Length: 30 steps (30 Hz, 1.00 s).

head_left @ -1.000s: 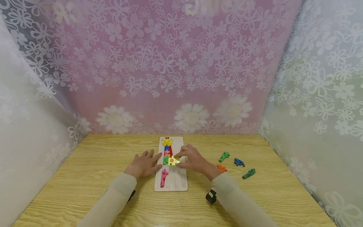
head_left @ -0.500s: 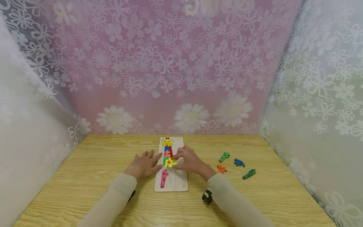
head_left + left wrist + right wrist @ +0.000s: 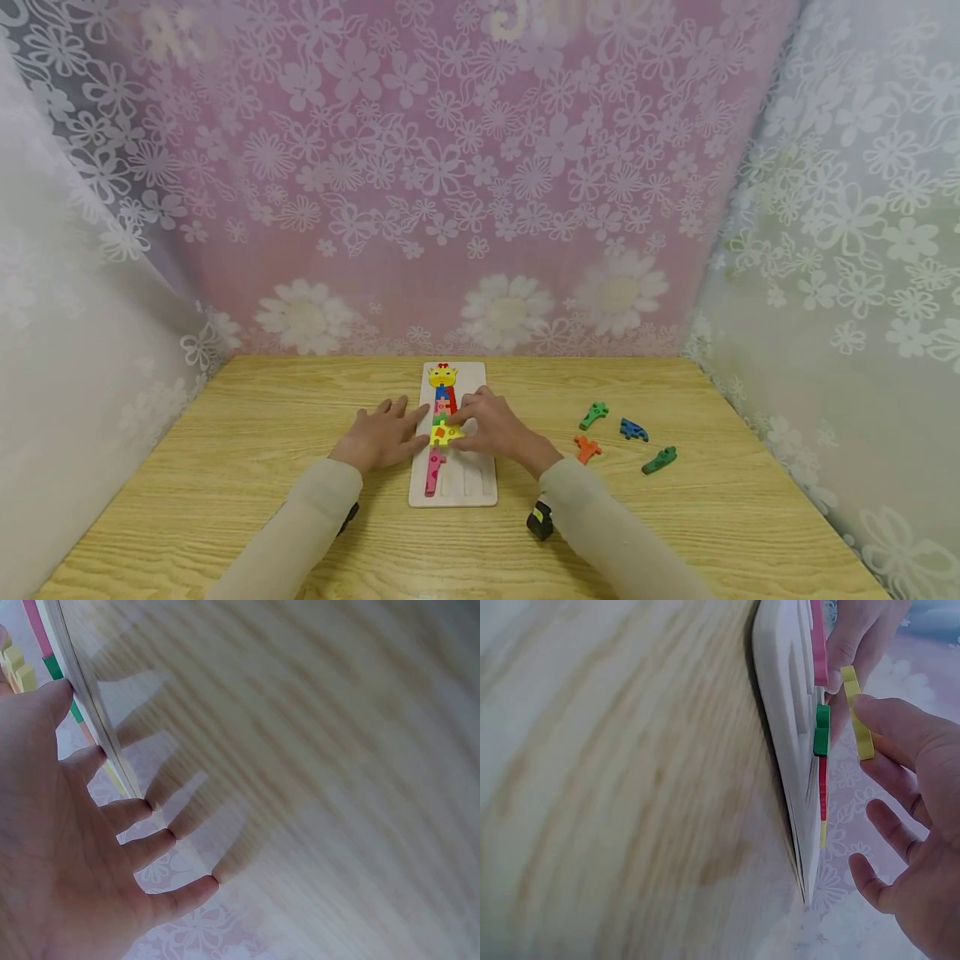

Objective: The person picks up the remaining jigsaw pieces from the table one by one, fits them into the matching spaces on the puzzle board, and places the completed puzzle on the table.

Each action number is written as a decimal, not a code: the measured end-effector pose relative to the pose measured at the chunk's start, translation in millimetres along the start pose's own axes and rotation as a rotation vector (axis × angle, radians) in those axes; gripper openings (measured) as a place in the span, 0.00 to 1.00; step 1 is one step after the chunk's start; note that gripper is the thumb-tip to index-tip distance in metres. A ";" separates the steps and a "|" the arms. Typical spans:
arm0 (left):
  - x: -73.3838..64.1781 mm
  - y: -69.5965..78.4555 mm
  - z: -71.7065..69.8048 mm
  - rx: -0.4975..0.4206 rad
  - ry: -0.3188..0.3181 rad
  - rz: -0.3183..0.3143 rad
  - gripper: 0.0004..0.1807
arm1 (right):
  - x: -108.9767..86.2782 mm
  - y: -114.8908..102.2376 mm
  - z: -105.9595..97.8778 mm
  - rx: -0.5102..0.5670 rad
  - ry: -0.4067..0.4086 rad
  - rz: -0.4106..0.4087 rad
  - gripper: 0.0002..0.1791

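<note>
A pale wooden giraffe puzzle board (image 3: 474,379) lies on the table with a yellow giraffe head (image 3: 442,377) at its far end. Below the head sit blue, red and pink pieces and a green piece (image 3: 822,730). Nearer the front is a long pink piece (image 3: 432,475). My right hand (image 3: 497,427) pinches a yellow puzzle piece (image 3: 441,434) between thumb and finger. In the right wrist view this piece is held just off the board, over the green one. With fingers spread, my left hand (image 3: 381,437) rests at the board's left edge, thumb and index finger touching it.
Right of the board lie loose puzzle pieces: a green one (image 3: 596,415), a blue one (image 3: 633,430), an orange one (image 3: 587,449) and a dark green one (image 3: 660,460). A floral curtain (image 3: 480,208) hangs behind the wooden table (image 3: 262,433).
My right hand has carried the yellow piece leftward and slightly nearer, from beside the green piece to partly over it. The left hand has stayed in place.
</note>
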<state>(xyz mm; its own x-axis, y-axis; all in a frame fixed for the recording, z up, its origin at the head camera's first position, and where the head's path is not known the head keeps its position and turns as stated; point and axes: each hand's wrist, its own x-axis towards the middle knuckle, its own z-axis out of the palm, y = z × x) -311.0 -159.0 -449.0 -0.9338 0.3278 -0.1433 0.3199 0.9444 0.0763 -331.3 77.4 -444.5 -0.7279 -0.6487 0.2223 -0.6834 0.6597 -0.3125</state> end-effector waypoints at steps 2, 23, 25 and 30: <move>0.1 0.1 -0.4 -0.001 0.000 0.000 0.37 | 0.9 -0.5 0.7 -0.009 -0.006 0.001 0.17; 1.2 -0.2 1.3 -0.004 0.014 -0.003 0.37 | 3.9 -5.9 5.5 -0.057 -0.053 0.049 0.16; 1.6 -0.4 1.7 -0.002 0.015 -0.003 0.37 | 3.9 -5.9 5.2 -0.051 -0.057 0.053 0.16; 0.6 0.4 0.6 -0.005 0.009 -0.002 0.37 | 4.5 -5.8 4.1 -0.042 -0.074 0.064 0.16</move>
<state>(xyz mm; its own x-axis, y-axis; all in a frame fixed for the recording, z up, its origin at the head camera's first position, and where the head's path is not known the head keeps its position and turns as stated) -311.4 -158.4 -449.7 -0.9359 0.3252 -0.1350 0.3168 0.9451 0.0808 -330.4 69.0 -445.5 -0.7649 -0.6299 0.1344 -0.6387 0.7150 -0.2842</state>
